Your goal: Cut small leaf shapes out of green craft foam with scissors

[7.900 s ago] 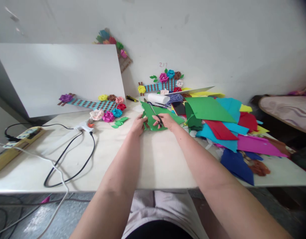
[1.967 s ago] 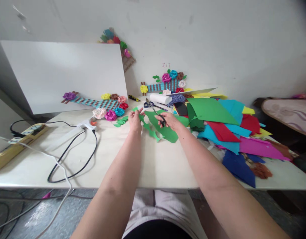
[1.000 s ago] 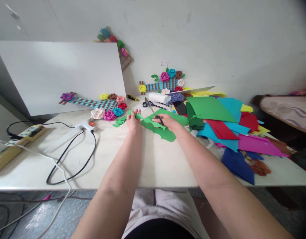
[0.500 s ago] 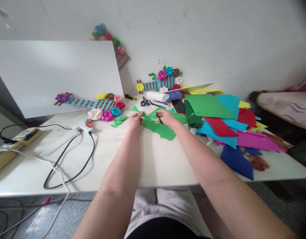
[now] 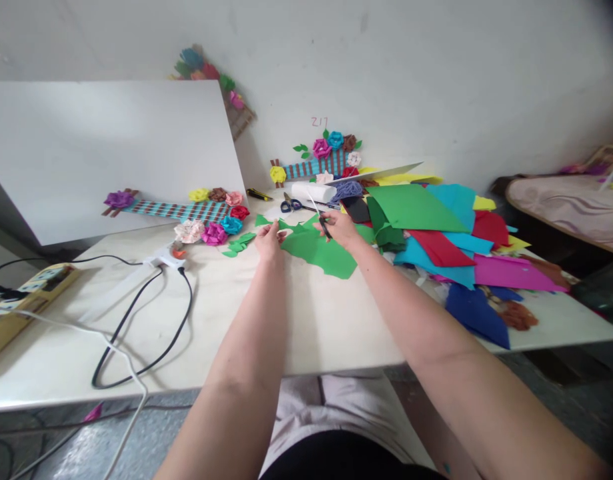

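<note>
My left hand [image 5: 268,238] pinches the left edge of a jagged green paper sheet [image 5: 319,250] that lies over the white table [image 5: 296,320]. My right hand [image 5: 340,228] is closed on the black handles of a pair of scissors [image 5: 318,213], blades pointing up and away over the green sheet. Small cut green leaf shapes [image 5: 238,243] lie just left of my left hand. A strip of the green paper hangs between my two hands.
A heap of coloured paper sheets [image 5: 451,247] fills the table's right half. Woven strips with paper flowers [image 5: 206,217] lean on a white board [image 5: 106,150]. A glue gun [image 5: 164,253], black cable [image 5: 136,333], blue-handled scissors [image 5: 290,204] and a white roll [image 5: 314,193] lie nearby.
Over the last seconds both hands kept the green sheet and scissors, shifting slightly away from me. The scissors have worked along the sheet's edge, and the view has drifted left.
</note>
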`<control>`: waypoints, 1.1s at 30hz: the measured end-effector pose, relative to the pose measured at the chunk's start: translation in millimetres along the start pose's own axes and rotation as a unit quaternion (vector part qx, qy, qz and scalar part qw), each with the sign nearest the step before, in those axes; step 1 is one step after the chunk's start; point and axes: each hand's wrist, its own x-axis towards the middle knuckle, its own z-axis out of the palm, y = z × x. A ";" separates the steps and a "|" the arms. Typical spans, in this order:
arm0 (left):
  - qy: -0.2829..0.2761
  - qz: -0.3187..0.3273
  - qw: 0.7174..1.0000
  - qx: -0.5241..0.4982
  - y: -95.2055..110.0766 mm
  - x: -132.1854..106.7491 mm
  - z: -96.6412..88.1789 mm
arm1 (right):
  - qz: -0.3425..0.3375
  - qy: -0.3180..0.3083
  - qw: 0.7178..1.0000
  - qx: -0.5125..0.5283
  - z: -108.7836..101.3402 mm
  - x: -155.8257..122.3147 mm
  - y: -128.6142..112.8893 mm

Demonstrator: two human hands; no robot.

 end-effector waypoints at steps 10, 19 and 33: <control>0.016 -0.010 0.999 -0.029 2.1 -4.4 2.3 | 0.090 -0.296 0.951 -0.006 -0.8 -17.2 -12.5; 0.048 0.030 0.998 -0.028 -1.0 1.1 1.3 | 0.145 -0.309 0.940 0.025 -15.1 -12.9 -5.1; -0.085 -0.042 0.993 -0.066 -1.2 -13.2 5.4 | 0.129 -0.225 0.964 0.054 13.8 -15.0 -0.8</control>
